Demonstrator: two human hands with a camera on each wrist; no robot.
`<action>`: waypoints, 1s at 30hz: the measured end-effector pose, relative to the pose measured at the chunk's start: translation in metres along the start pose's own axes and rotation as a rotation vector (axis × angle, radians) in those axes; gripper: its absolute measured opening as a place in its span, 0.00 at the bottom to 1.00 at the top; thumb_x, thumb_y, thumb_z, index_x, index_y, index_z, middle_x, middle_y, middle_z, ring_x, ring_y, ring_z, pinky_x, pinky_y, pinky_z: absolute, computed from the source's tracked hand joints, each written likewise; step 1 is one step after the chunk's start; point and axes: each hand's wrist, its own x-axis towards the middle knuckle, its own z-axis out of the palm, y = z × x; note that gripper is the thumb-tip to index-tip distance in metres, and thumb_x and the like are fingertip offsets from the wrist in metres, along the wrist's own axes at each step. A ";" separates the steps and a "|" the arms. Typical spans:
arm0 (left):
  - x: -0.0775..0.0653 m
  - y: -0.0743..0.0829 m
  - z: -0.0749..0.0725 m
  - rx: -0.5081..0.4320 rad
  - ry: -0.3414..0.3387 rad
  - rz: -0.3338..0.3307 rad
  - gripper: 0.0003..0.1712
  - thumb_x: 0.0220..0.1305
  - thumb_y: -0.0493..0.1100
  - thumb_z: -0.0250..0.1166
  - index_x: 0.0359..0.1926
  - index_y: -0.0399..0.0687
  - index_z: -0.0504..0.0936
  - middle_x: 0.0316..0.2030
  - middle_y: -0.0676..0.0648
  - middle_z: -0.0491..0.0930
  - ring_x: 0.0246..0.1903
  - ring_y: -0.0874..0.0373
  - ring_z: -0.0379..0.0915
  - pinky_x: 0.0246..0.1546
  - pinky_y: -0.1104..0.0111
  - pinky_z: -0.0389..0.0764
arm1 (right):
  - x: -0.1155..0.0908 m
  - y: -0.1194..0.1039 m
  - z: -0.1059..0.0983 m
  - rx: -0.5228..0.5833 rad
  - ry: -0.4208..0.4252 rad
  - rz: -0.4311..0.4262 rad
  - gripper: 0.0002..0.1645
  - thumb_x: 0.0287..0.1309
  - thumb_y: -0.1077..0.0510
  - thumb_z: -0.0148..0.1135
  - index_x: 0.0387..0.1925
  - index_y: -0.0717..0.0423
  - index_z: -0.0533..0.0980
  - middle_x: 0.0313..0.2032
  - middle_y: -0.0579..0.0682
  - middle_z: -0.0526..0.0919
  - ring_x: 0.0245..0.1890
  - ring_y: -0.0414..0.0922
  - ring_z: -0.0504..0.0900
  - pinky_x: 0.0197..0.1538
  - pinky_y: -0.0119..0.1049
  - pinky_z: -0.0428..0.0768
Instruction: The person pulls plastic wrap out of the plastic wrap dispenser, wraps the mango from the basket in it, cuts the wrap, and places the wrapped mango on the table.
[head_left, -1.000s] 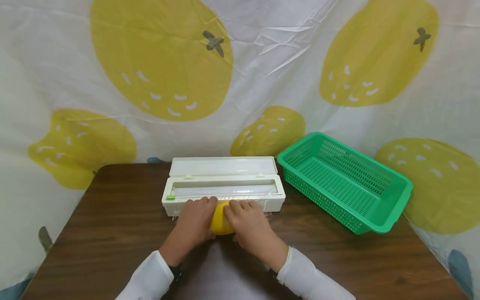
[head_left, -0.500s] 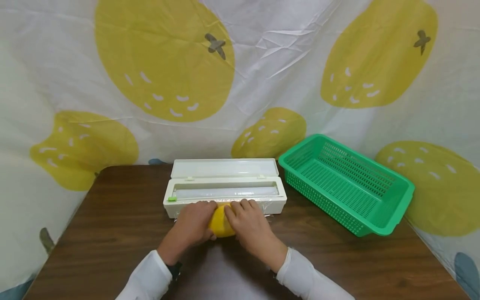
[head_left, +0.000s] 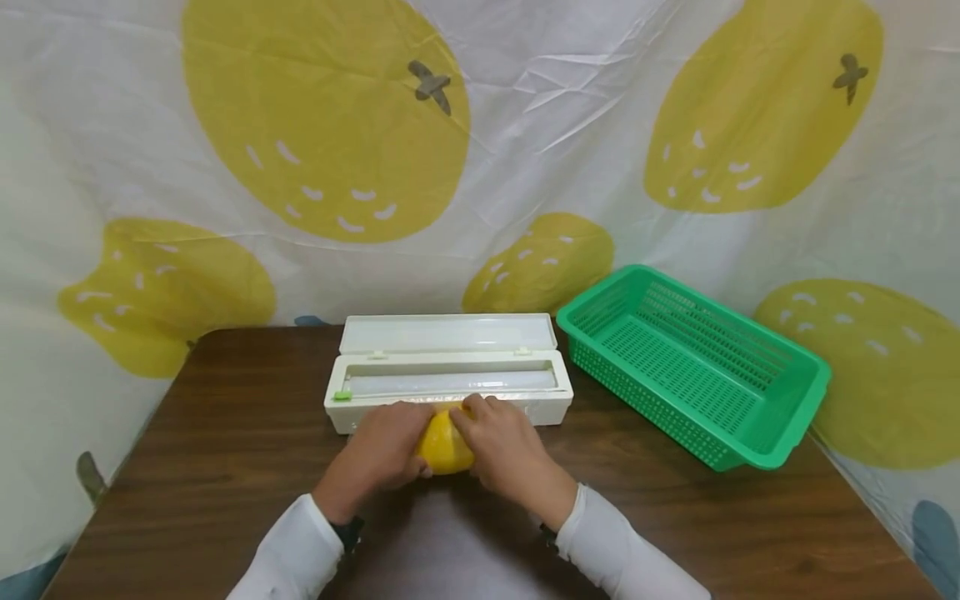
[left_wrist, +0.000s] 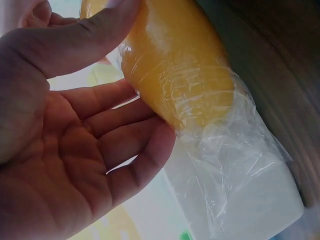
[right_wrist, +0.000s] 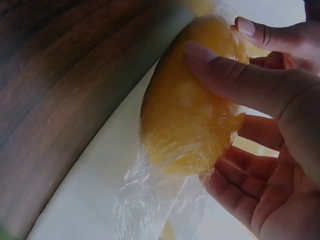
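A smooth, oval yellow fruit (head_left: pixel 446 444) is held between both hands in front of the white cling film dispenser (head_left: pixel 543 410). Clear cling film (left_wrist: pixel 220 160) covers its surface and trails loose past both ends, as the wrist views show. My left hand (head_left: pixel 389 443) grips one side, thumb across the fruit and fingers bent behind it. On the opposite side my right hand (head_left: pixel 501 447) holds it the same way, its thumb (right_wrist: pixel 235 80) lying on the fruit. The fruit's far side is hidden by the fingers.
The dispenser's lid (head_left: pixel 447 333) stands open at the back, with a film roll (head_left: pixel 450 382) inside and a green slider (head_left: pixel 342 396) at its left front. A green perforated basket (head_left: pixel 693 437) sits to the right on the brown table (head_left: pixel 217 467). A lemon-print cloth hangs behind.
Both hands stay on the fruit and shift only slightly. The right fingers have curled further over the fruit's back, and less loose film shows at the dispenser's front.
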 end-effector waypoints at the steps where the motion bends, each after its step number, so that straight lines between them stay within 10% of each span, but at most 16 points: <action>1: 0.000 0.000 0.000 -0.004 -0.003 -0.003 0.31 0.36 0.43 0.83 0.42 0.41 0.78 0.31 0.47 0.80 0.30 0.50 0.71 0.35 0.55 0.77 | 0.001 0.001 0.000 0.013 -0.012 0.001 0.42 0.27 0.47 0.84 0.51 0.53 0.80 0.42 0.52 0.81 0.33 0.48 0.79 0.34 0.41 0.85; 15: -0.003 0.004 -0.006 -0.079 -0.024 -0.032 0.28 0.39 0.43 0.82 0.43 0.41 0.82 0.33 0.49 0.82 0.31 0.53 0.71 0.40 0.56 0.78 | 0.005 0.011 -0.008 0.159 -0.142 -0.008 0.41 0.28 0.46 0.84 0.51 0.51 0.80 0.43 0.51 0.82 0.38 0.48 0.79 0.38 0.43 0.86; 30: -0.008 0.026 0.002 0.279 0.052 -0.009 0.50 0.22 0.56 0.86 0.50 0.40 0.76 0.39 0.38 0.74 0.38 0.42 0.70 0.35 0.51 0.80 | 0.007 0.015 -0.005 0.248 -0.228 0.003 0.43 0.32 0.47 0.83 0.56 0.49 0.79 0.44 0.51 0.83 0.38 0.48 0.79 0.40 0.45 0.85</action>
